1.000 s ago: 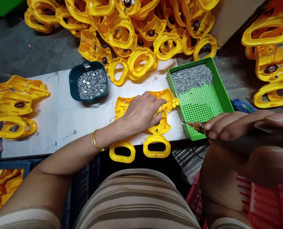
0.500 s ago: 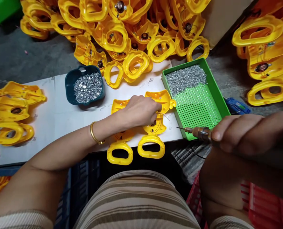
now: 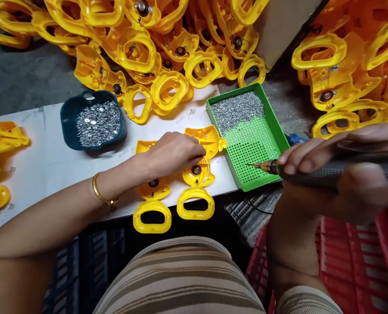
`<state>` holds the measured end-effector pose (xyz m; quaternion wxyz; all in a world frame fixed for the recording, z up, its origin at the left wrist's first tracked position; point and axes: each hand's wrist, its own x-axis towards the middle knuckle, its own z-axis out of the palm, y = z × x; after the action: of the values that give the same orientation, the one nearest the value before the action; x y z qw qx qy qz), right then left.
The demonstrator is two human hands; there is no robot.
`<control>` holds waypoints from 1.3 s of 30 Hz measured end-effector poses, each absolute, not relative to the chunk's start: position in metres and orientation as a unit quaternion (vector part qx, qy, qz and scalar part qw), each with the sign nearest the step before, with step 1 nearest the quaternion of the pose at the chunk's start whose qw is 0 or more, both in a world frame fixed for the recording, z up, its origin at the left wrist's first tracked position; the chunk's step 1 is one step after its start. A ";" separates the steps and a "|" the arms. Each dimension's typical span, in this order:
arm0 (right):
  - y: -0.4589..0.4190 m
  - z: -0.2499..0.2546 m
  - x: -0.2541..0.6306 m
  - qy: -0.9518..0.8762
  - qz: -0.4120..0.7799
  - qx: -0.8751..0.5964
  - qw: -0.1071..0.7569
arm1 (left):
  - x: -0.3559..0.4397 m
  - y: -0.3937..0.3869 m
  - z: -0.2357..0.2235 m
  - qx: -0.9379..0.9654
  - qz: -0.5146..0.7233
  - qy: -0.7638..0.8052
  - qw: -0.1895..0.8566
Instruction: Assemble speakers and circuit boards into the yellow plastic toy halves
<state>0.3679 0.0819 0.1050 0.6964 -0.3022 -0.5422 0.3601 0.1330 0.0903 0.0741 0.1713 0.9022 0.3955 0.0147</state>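
Note:
My left hand [image 3: 177, 152], fingers curled in, is over the right one of two yellow plastic shells on the white board. Its fingertips are hidden, so what they pinch cannot be made out. That right shell [image 3: 210, 141] has a round speaker [image 3: 196, 169], thin wires and a loop handle. Partly under my hand and wrist lies the left shell [image 3: 163, 189], also with a speaker. Off to the right, my right hand [image 3: 338, 174] is closed around an electric screwdriver [image 3: 327, 172]; its thin bit points left, above the green tray [image 3: 280, 144] of screws.
A dark teal basket [image 3: 66, 126] of screws and washers stands on the white board [image 3: 53, 144]. Yellow shells [image 3: 170, 48] are heaped behind it, with more at the left [image 3: 0, 135] and right [image 3: 331, 83]. A red crate [image 3: 344, 257] sits low at the right.
My left hand's spread fingers have curled in over the right shell. The screwdriver bit has come away from the wire stretched beside the shell. The whole view has shifted right.

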 end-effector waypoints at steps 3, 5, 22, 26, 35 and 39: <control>0.091 0.084 0.366 -0.547 0.291 -0.247 0.745 | 0.127 0.082 0.061 0.916 0.059 0.378 0.122; 0.097 0.075 0.365 -0.546 0.267 -0.250 0.754 | 0.125 0.077 0.052 0.919 0.093 0.377 0.072; 0.124 0.063 0.348 -0.531 0.251 -0.353 0.729 | 0.138 0.070 0.040 0.899 0.191 0.392 -0.029; 0.126 0.062 0.347 -0.526 0.256 -0.345 0.734 | 0.136 0.071 0.039 0.898 0.184 0.400 0.004; 0.128 0.063 0.346 -0.525 0.268 -0.355 0.725 | 0.138 0.072 0.031 0.889 0.241 0.386 -0.043; 0.121 0.072 0.341 -0.537 0.218 -0.372 0.726 | 0.141 0.075 0.027 0.873 0.295 0.379 -0.081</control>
<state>0.3410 0.1208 0.0722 0.7256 -0.3717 -0.5365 0.2179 0.1408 0.0745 0.0271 -0.0814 0.8731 0.3792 0.2954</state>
